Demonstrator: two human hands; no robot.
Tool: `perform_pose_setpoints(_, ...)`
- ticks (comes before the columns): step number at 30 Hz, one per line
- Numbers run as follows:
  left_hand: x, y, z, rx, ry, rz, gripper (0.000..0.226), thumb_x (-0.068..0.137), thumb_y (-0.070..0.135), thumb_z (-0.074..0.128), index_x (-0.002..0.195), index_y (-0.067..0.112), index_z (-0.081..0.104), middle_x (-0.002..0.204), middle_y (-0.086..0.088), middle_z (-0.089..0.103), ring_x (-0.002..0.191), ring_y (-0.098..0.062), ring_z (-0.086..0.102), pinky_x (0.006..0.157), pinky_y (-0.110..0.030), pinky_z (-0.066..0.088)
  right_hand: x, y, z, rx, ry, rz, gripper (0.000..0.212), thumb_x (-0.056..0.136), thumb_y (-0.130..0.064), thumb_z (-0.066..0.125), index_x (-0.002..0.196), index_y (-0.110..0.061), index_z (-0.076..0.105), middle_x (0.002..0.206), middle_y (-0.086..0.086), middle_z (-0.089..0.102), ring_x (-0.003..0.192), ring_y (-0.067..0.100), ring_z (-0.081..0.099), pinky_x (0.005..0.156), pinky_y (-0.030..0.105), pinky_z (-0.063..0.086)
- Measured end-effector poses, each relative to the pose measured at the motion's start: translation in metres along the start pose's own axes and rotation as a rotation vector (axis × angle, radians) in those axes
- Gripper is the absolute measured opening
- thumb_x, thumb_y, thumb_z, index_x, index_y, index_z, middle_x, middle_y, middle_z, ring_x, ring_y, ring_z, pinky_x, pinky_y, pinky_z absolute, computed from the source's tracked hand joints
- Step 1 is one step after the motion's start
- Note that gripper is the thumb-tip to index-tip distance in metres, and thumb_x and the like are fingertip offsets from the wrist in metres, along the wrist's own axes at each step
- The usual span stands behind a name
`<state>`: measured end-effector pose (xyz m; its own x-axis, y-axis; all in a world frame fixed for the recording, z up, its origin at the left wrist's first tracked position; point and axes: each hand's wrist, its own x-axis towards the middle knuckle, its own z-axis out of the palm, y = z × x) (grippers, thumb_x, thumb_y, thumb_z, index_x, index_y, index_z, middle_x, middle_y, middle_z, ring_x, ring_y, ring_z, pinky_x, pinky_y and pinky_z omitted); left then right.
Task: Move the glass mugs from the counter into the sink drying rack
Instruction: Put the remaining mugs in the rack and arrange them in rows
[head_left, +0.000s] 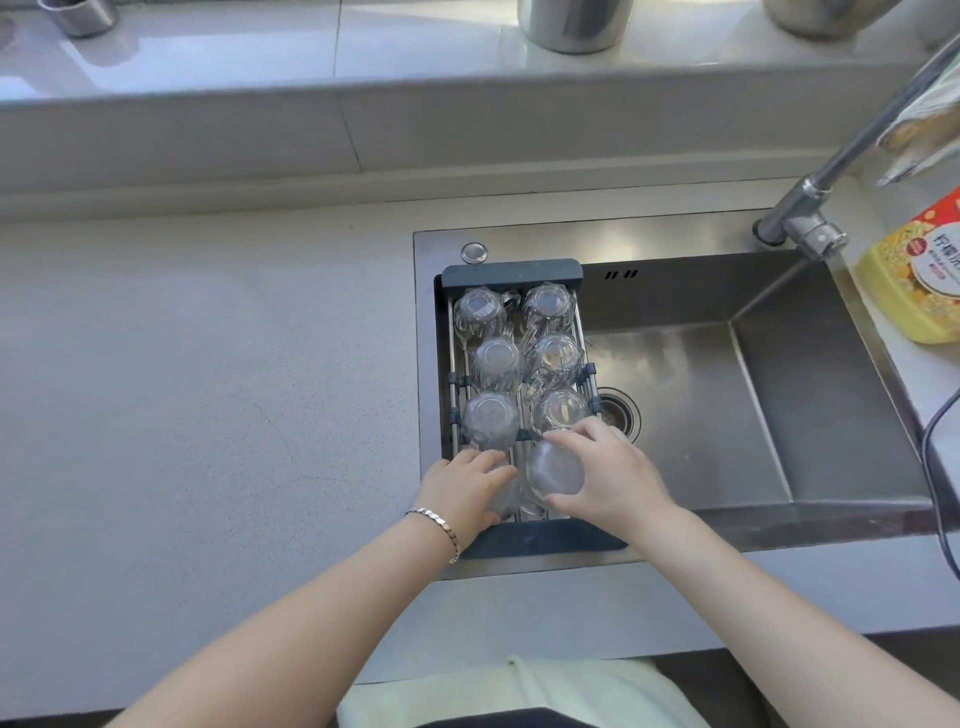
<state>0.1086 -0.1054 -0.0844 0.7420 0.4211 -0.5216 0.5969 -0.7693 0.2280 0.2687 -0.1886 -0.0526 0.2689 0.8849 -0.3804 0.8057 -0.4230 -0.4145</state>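
A dark-framed drying rack (511, 273) spans the left side of the steel sink (810, 415). Several clear glass mugs stand upside down in it in two columns, such as the far-left mug (479, 309) and the mid-right mug (557, 356). At the rack's near end my right hand (610, 475) grips an upturned glass mug (555, 470) from the right. My left hand (462, 488) is closed around another glass mug (506, 501) beside it, which is mostly hidden under my fingers. Both mugs are low in the rack; whether they rest on its bars I cannot tell.
A pale counter (208, 389) stretches left of the sink. The tap (810, 208) rises at the back right, with a yellow detergent bottle (919, 280) beside it and a black cord (935, 467) along the right edge. Steel pots (571, 23) stand on the window ledge.
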Motion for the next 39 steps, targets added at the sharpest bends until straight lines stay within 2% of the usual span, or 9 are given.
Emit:
perform_pose_setpoints(5,-0.001,-0.001,0.001,-0.061,-0.002,-0.021,0.057,0.087,0.03,0.06,0.139,0.03,0.035,0.147,-0.001,0.033,0.134,-0.022,0.035,0.102,-0.039,0.042,0.009,0.007,0.013,-0.11,-0.132,-0.083,0.057,0.075,-0.025,0.07,0.128,-0.028,0.049,0.125,-0.002,0.048,0.112,0.022,0.044,0.087,0.032,0.043)
perform_pose_setpoints(11,-0.004,0.001,0.0,-0.106,0.018,-0.025,0.054,0.089,0.032,0.057,0.139,0.03,0.036,0.145,-0.002,0.035,0.133,-0.022,0.037,0.103,-0.038,0.041,0.004,0.016,0.016,-0.077,-0.108,-0.096,0.056,0.077,-0.028,0.069,0.129,-0.025,0.048,0.132,-0.004,0.048,0.119,0.019,0.045,0.092,0.029,0.039)
perform_pose_setpoints(13,-0.004,0.0,-0.008,-0.166,0.077,-0.033,0.048,0.091,0.036,0.051,0.137,0.027,0.041,0.141,-0.002,0.042,0.125,-0.021,0.047,0.1,-0.036,0.043,0.009,0.014,0.005,-0.01,-0.084,-0.082,0.047,0.081,-0.031,0.065,0.125,-0.024,0.051,0.129,-0.003,0.051,0.117,0.017,0.049,0.091,0.029,0.041)
perform_pose_setpoints(17,0.009,-0.015,-0.048,-0.334,0.292,-0.149,0.034,0.092,0.028,0.05,0.125,0.019,0.054,0.126,-0.001,0.055,0.099,-0.02,0.06,0.085,-0.032,0.052,0.046,0.006,-0.035,0.155,0.001,-0.039,0.032,0.085,-0.023,0.062,0.116,-0.018,0.06,0.116,0.002,0.063,0.095,0.011,0.054,0.086,0.026,0.044)
perform_pose_setpoints(22,0.053,-0.045,-0.107,-0.408,0.377,-0.31,0.035,0.09,0.019,0.053,0.125,0.02,0.052,0.126,-0.003,0.053,0.105,-0.024,0.058,0.087,-0.038,0.053,0.117,-0.005,-0.078,0.171,0.101,0.069,0.037,0.083,-0.021,0.061,0.119,-0.017,0.056,0.12,0.005,0.058,0.098,0.016,0.053,0.088,0.035,0.046)
perform_pose_setpoints(26,0.09,-0.063,-0.127,-0.35,0.347,-0.347,0.042,0.089,0.014,0.053,0.13,0.021,0.046,0.136,-0.001,0.047,0.114,-0.027,0.055,0.09,-0.038,0.051,0.168,-0.006,-0.077,0.048,0.054,0.224,0.058,0.08,-0.031,0.065,0.13,-0.013,0.042,0.129,0.014,0.046,0.111,0.031,0.053,0.088,0.04,0.047)
perform_pose_setpoints(30,0.124,-0.072,-0.127,-0.197,0.291,-0.273,0.06,0.086,0.004,0.053,0.139,0.021,0.034,0.148,-0.001,0.035,0.126,-0.027,0.046,0.098,-0.04,0.046,0.195,-0.008,-0.057,-0.077,-0.11,0.211,0.074,0.074,-0.033,0.072,0.135,-0.027,0.031,0.136,0.015,0.028,0.116,0.037,0.042,0.091,0.044,0.048)
perform_pose_setpoints(34,0.148,-0.078,-0.12,0.071,0.159,-0.126,0.067,0.088,0.01,0.056,0.145,0.026,0.024,0.155,-0.004,0.022,0.137,-0.028,0.031,0.104,-0.04,0.036,0.209,-0.003,-0.055,-0.147,-0.194,0.181,0.074,0.073,-0.027,0.073,0.134,-0.032,0.031,0.132,0.013,0.025,0.116,0.038,0.039,0.087,0.044,0.049)
perform_pose_setpoints(39,0.158,-0.083,-0.116,0.205,0.11,-0.062,0.064,0.091,0.021,0.054,0.146,0.026,0.021,0.151,-0.006,0.028,0.131,-0.029,0.034,0.101,-0.041,0.038,0.214,-0.001,-0.063,-0.386,-0.21,0.07,0.062,0.083,-0.007,0.06,0.136,-0.024,0.032,0.134,0.019,0.028,0.107,0.037,0.049,0.08,0.039,0.048)
